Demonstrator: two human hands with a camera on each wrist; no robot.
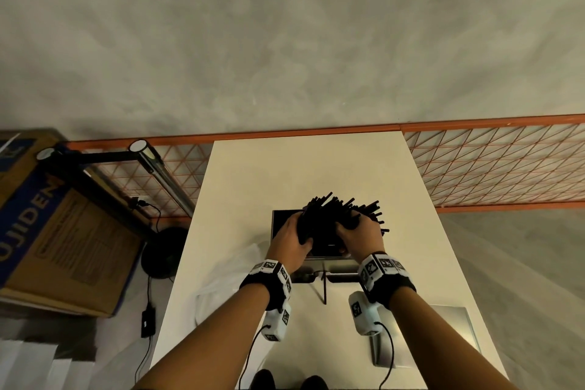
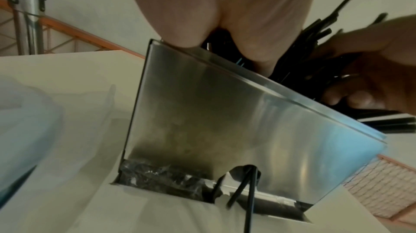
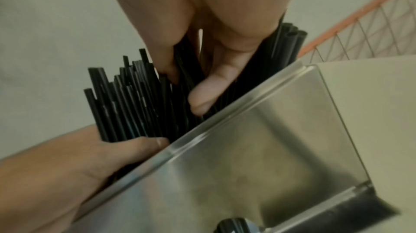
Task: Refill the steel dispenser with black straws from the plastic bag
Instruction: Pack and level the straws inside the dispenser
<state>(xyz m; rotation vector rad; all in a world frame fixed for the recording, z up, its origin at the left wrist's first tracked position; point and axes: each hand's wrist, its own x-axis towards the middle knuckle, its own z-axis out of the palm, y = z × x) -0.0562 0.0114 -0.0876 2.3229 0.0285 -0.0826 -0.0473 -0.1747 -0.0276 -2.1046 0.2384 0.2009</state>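
A steel dispenser (image 1: 281,220) stands open-topped in the middle of the white table (image 1: 253,174). A thick, fanned bundle of black straws (image 1: 343,210) pokes up out of its top. My left hand (image 1: 292,236) grips the bundle's left side and my right hand (image 1: 359,229) grips its right side. In the left wrist view the dispenser's front wall (image 2: 225,112) fills the frame, with two straws (image 2: 244,192) sticking out of the bottom slot. The right wrist view shows my right hand's fingers (image 3: 202,98) curled into the straws (image 3: 126,105) above the steel rim (image 3: 225,121). The clear plastic bag (image 1: 228,279) lies left of the dispenser.
A flat steel lid (image 1: 456,329) lies on the table at the near right. A loose straw (image 1: 324,290) lies in front of the dispenser. An orange wire-mesh rail (image 1: 506,165) runs behind the table. A cardboard box (image 1: 63,231) and a lamp (image 1: 158,168) stand to the left.
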